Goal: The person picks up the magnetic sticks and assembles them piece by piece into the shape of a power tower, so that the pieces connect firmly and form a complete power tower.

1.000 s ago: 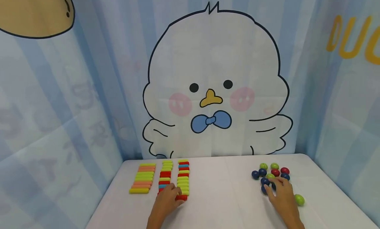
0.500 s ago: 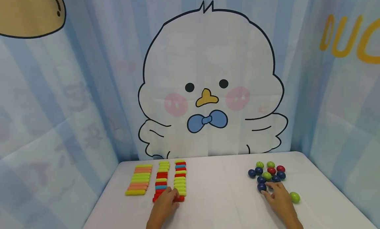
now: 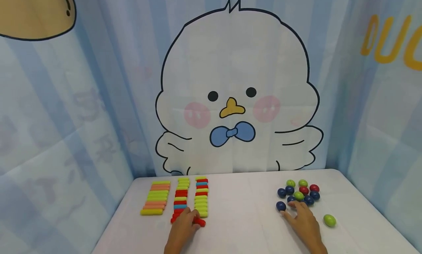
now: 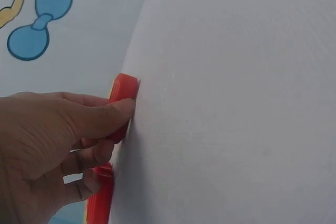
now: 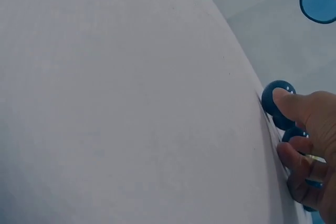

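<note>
Left hand: the left hand [image 3: 182, 226] pinches a red stick [image 3: 200, 222] between thumb and fingers, just off the near end of the right-hand column.
Stick columns: three run from near the table's far edge toward the person, on its left half. The left column [image 3: 157, 196], nearest the left edge, is lime, salmon and yellow; the middle column [image 3: 181, 193] and right column [image 3: 201, 198] mix lime, red and blue.
Right hand: the right hand [image 3: 303, 223] has its fingers spread apart, its thumb against a dark blue ball [image 3: 281, 206]; the fingers seem not to wrap round it, though the wrist view partly hides this.
Balls: the ball cluster [image 3: 298, 196], green, red and dark blue, lies toward the far right corner; a lone green ball [image 3: 329, 220] sits nearer the right edge.
Table: white-topped table [image 3: 242, 210].
Backdrop: striped curtain [image 3: 235, 56] with a chick wearing a blue bow tie.
</note>
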Motion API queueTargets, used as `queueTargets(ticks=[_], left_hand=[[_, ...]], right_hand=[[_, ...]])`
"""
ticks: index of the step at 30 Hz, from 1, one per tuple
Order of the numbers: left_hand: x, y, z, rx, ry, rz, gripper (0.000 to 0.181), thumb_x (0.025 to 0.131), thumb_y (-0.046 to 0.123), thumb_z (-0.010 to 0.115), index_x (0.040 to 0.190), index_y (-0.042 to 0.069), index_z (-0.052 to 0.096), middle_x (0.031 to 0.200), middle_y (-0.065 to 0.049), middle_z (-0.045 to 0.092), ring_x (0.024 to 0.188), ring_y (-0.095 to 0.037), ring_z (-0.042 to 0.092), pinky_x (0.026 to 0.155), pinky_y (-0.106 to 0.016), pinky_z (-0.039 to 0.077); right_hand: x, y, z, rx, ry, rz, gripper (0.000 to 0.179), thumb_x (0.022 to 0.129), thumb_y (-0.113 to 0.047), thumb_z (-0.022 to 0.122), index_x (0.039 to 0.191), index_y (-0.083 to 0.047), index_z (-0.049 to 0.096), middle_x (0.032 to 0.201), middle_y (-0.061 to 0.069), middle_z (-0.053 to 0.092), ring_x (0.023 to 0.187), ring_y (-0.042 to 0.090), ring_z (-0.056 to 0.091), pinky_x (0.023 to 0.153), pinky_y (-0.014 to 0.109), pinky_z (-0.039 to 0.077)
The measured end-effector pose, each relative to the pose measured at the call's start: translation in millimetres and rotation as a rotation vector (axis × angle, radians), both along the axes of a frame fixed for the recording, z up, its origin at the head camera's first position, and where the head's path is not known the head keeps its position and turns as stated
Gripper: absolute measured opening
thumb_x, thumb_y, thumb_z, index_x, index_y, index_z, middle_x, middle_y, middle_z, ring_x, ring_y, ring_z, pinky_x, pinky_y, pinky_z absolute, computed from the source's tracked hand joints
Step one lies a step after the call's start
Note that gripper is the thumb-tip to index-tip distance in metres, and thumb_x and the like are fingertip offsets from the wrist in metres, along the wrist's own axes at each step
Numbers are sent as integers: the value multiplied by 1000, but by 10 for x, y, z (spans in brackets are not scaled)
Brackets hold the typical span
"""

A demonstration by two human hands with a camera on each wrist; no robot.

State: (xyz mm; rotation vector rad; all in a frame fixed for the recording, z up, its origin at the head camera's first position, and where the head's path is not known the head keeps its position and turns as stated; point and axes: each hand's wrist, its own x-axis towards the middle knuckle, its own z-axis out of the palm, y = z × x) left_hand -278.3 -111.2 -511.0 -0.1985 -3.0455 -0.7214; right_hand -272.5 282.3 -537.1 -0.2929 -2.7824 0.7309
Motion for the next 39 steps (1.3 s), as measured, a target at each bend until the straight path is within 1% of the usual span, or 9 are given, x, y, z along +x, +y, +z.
queueTargets(ticks=[4, 8, 11, 16, 21, 24, 30, 34, 39], left_hand=[[34, 19, 24, 2, -40, -38, 17, 77, 18, 83, 86, 16, 68, 82, -1, 47, 70, -12, 47, 64, -25, 49], [78, 70, 40, 30, -106, -132, 19, 77, 24, 83, 84, 17, 67, 83, -1, 49, 72, -13, 49, 66, -28, 51], [103, 147, 24, 57, -166, -201, 19, 78, 24, 82, 84, 17, 65, 78, 2, 53, 71, -13, 50, 68, -29, 53], [131, 312, -7, 67, -219, -249, 18, 80, 24, 80, 86, 17, 65, 74, 4, 55, 68, -12, 51, 69, -27, 53], [151, 450, -18, 103, -226, -267, 19, 82, 26, 79, 89, 14, 66, 74, 4, 55, 68, -12, 50, 70, -27, 53], [162, 518, -21, 166, -231, -290, 19, 84, 26, 77, 93, 12, 67, 76, 4, 56, 70, -12, 50, 72, -27, 54], [152, 629, -15, 378, -214, -273, 18, 85, 23, 76, 97, 13, 67, 83, 6, 59, 74, -12, 52, 73, -26, 54], [166, 694, -9, 544, -167, -210, 22, 84, 26, 77, 99, 12, 67, 84, 6, 64, 72, -12, 54, 67, -23, 54], [181, 751, -6, 633, -88, -183, 24, 83, 29, 78, 97, 12, 67, 84, 6, 66, 69, -9, 54, 63, -19, 53]], right_hand=[[-23, -50, 12, 16, -19, 37, 62, 81, -45, 76, 127, -7, 60, 113, 19, 60, 87, 26, 60, 74, 47, 54], [-58, -106, 43, 50, -49, 108, 66, 79, -48, 76, 133, -15, 59, 112, 16, 60, 91, 27, 61, 73, 49, 54], [-85, -166, 87, 48, -88, 195, 64, 78, -46, 77, 134, -20, 60, 116, 15, 58, 86, 24, 60, 69, 45, 54], [-131, -311, 167, -31, -134, 308, 53, 78, -35, 79, 127, -22, 65, 106, 5, 58, 73, 13, 49, 61, 28, 44], [-150, -425, 182, -69, -98, 421, 37, 80, -24, 79, 115, -18, 68, 91, -3, 58, 70, 10, 46, 60, 22, 40], [-134, -466, 200, -168, -108, 502, 36, 82, -21, 78, 114, -11, 64, 96, 0, 62, 70, 10, 48, 59, 21, 42], [-79, -582, 285, -479, -189, 684, 41, 86, -20, 74, 119, 0, 59, 114, 15, 64, 83, 17, 60, 60, 26, 55], [-42, -713, 362, -532, -165, 797, 40, 91, -20, 69, 122, 2, 59, 115, 17, 65, 85, 13, 62, 64, 26, 56], [31, -863, 433, -574, -157, 841, 40, 92, -23, 69, 123, 2, 60, 115, 15, 66, 86, 11, 63, 66, 31, 58]])
